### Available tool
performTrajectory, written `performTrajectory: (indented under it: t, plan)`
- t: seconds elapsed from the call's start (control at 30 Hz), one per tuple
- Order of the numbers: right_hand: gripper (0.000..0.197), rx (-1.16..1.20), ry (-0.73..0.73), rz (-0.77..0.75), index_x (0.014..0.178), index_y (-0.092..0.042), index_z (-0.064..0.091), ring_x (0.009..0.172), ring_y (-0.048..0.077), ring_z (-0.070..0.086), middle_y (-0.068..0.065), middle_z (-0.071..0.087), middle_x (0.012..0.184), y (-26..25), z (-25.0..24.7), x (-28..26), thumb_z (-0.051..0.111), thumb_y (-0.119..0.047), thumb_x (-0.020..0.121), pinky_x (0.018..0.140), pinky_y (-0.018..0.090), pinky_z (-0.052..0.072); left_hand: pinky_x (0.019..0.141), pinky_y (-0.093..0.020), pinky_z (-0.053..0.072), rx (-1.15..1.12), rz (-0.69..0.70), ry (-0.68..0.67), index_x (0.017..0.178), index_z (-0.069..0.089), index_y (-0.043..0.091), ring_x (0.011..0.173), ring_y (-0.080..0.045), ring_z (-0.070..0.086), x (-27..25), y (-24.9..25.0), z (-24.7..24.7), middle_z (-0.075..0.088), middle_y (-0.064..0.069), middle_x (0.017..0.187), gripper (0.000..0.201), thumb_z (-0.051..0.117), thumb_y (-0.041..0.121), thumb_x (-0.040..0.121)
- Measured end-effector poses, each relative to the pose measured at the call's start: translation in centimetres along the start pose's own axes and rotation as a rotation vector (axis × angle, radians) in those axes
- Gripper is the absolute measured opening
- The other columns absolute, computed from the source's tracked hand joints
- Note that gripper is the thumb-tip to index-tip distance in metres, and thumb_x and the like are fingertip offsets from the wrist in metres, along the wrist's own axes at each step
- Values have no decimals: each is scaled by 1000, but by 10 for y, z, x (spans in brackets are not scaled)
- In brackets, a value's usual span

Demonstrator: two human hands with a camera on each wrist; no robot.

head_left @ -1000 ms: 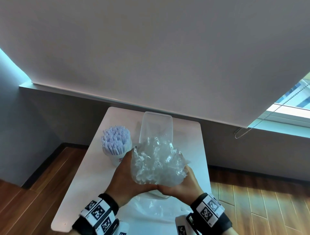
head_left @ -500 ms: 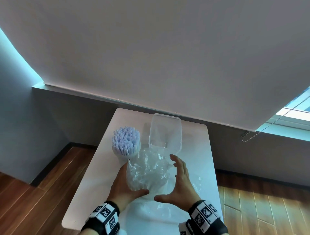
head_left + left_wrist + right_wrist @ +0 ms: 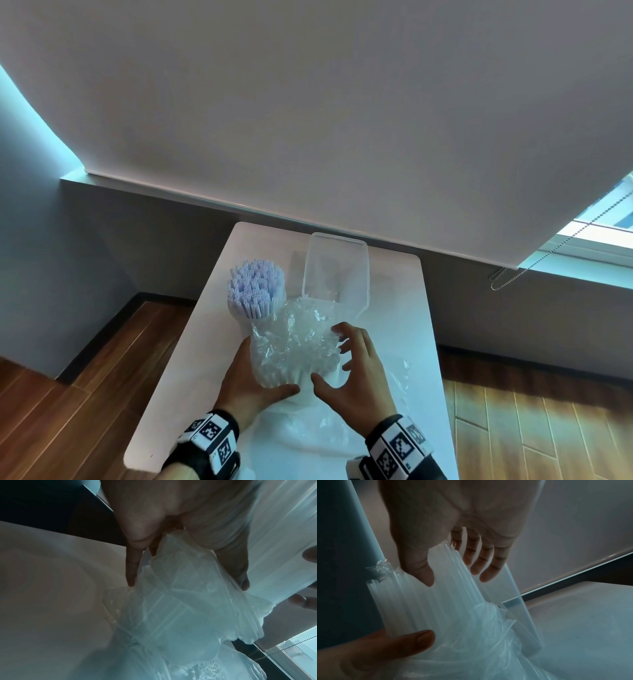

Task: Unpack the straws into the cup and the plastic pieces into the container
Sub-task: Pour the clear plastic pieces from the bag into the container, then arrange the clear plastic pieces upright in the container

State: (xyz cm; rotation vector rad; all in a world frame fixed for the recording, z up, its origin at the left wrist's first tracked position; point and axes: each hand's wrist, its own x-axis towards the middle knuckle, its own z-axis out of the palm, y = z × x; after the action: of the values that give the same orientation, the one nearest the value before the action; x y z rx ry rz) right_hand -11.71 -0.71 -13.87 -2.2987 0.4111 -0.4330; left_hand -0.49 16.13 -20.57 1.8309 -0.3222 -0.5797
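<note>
Right hand (image 3: 359, 380) now nearer, fingers spread beside crinkled clear plastic bundle (image 3: 294, 346); left hand (image 3: 251, 380) gripping it on white tabletop (image 3: 191, 377).

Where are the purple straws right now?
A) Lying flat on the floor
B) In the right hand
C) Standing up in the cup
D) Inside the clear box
C: the head view shows the straws standing upright, bunched in the cup on the table, left of the clear box.
</note>
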Motion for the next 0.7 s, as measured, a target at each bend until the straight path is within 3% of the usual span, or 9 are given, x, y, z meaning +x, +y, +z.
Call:
performTrajectory:
  t: [0.17,0.37,0.7]
  plan:
    - [53,11,47,-8,111,-33,43,98,6,52,-23,43,111,1,6,3,71,-28,66,74,14,47,99,-33,50,10,-22,3,129,42,44,114,-5,58,1,-2,1,60,20,123,111,99,45,33]
    - [38,-50,66,-17,106,-37,39,96,8,51,-19,53,102,-1,9,7,58,-34,74,82,17,42,93,-23,44,7,-10,8,128,43,39,113,-3,56,-2,3,0,59,19,121,106,99,37,38]
    - [27,1,170,-120,115,-29,45,100,5,47,-18,50,107,2,11,12,51,-31,89,90,4,31,85,-12,41,16,-15,15,127,45,36,109,1,57,-4,7,-4,60,21,117,102,99,32,41]
